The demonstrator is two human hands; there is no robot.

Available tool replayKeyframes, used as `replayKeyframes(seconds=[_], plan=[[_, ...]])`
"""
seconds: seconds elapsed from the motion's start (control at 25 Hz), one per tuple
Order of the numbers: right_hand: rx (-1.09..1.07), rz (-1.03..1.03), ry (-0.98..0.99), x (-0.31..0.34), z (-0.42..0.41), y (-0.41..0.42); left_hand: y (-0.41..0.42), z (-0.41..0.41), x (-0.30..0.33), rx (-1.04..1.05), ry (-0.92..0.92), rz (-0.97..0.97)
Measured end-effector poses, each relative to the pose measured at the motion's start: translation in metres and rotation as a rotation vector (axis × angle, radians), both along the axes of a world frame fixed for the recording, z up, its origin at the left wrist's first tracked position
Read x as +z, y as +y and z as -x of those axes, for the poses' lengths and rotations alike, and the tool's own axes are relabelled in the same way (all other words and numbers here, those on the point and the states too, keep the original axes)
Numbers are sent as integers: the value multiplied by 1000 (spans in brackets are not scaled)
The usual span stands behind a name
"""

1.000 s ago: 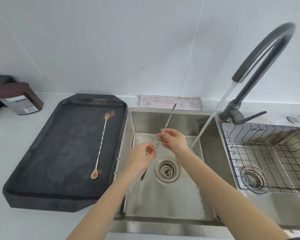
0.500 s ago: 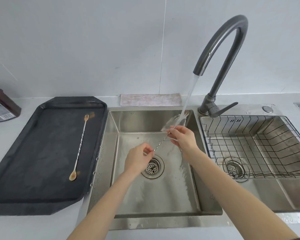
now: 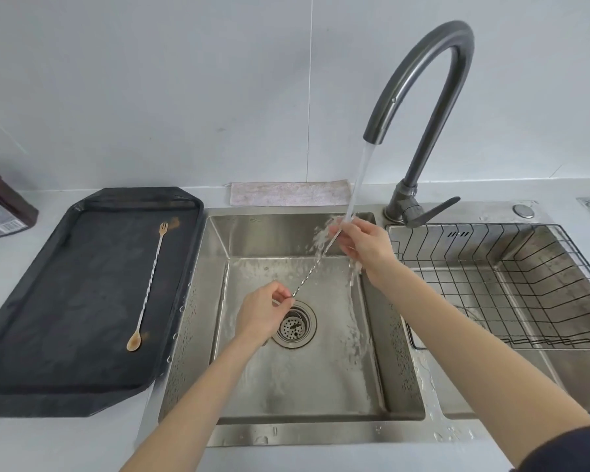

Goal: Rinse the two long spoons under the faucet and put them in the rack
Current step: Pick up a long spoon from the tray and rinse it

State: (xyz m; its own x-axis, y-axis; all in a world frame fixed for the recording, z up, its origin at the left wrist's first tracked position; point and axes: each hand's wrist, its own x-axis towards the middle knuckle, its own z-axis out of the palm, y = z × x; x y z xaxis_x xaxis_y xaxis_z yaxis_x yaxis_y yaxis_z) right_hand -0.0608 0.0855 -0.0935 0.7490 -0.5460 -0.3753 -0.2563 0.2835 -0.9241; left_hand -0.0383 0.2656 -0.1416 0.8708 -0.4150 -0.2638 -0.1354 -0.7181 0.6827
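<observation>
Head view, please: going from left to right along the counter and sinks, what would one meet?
Brown bottle → black tray → dirty long spoon on it → left hand → twisted spoon held under the water → right hand → faucet → wire rack.

Dark tray sits just left of the sink, a brown bottle left of that. Pinkish cloth lies behind the sink, round button at its back right.
</observation>
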Motion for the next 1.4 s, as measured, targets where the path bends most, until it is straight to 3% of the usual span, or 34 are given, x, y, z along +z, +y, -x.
replayKeyframes(seconds=[0.4, 0.52, 0.68, 1.0, 1.24, 1.4], plan=[[26, 148, 43, 18, -11, -21, -15, -3, -3, 15, -31, 16], [29, 213, 25, 23, -17, -23, -20, 0, -4, 17, 14, 96], [24, 131, -41, 27, -20, -27, -34, -2, -7, 16, 58, 109], [202, 241, 11, 19, -15, -32, -69, 1, 1, -35, 168, 272], [332, 409, 188, 3, -6, -35, -93, -4, 23, 116, 449, 509], [403, 240, 257, 2, 11, -37, -103, -17, 30, 240, 634, 642]])
